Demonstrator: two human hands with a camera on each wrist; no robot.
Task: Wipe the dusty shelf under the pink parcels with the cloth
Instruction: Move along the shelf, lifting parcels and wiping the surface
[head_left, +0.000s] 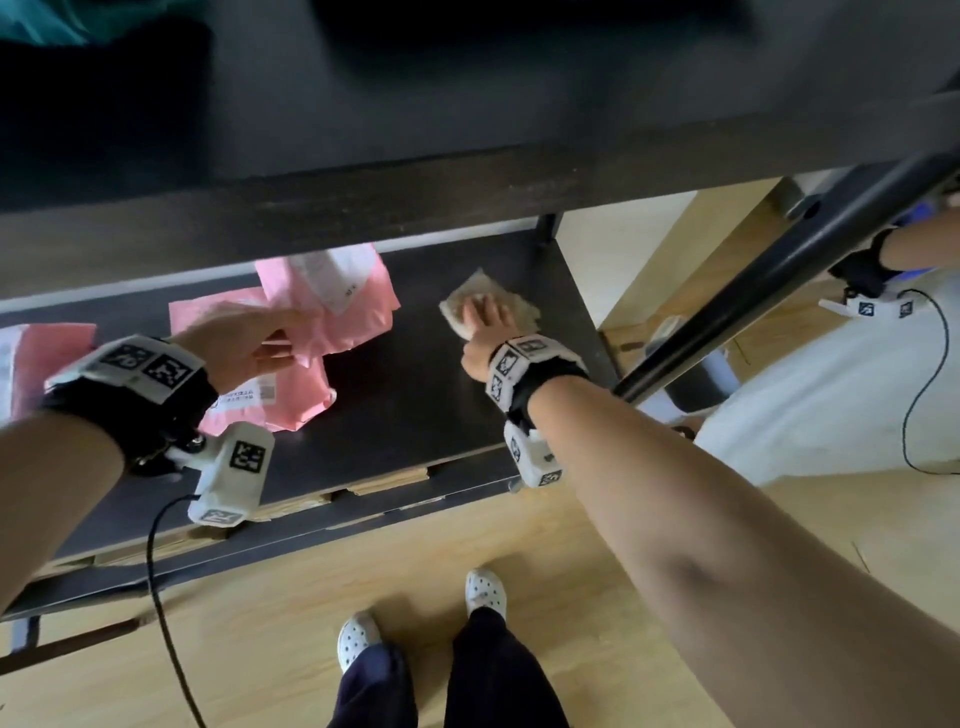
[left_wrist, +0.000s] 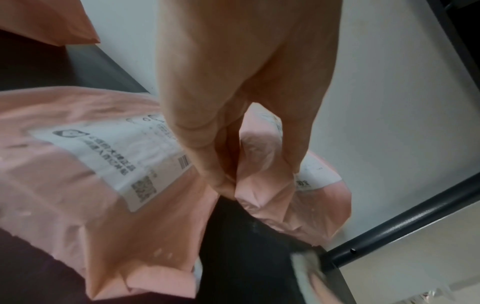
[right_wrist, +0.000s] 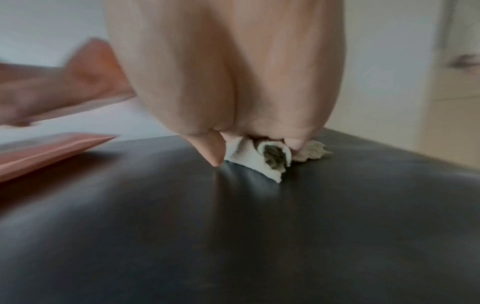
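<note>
The dark shelf (head_left: 415, 405) carries pink parcels on its left half. My left hand (head_left: 260, 338) pinches the edge of one pink parcel (head_left: 343, 306) and holds it raised off the board; the pinch (left_wrist: 231, 185) shows close up on the crumpled parcel (left_wrist: 285, 205). A second labelled parcel (head_left: 275, 400) (left_wrist: 78, 185) lies flat below it, a third (head_left: 47, 353) at the far left. Near the shelf's back right corner lies the beige cloth (head_left: 524, 312) (right_wrist: 259, 164). My right hand (head_left: 483, 317) (right_wrist: 246, 144) presses down on it, and the thumb tip touches the shelf (right_wrist: 233, 236).
An upper shelf board (head_left: 467, 156) overhangs the work area. A black metal post (head_left: 779, 270) slants past on the right, with another person's hand (head_left: 872, 270) beyond it. Cardboard pieces (head_left: 389, 480) sit at the shelf's front edge. A cable (head_left: 156, 571) hangs over the wooden floor by my feet (head_left: 483, 592).
</note>
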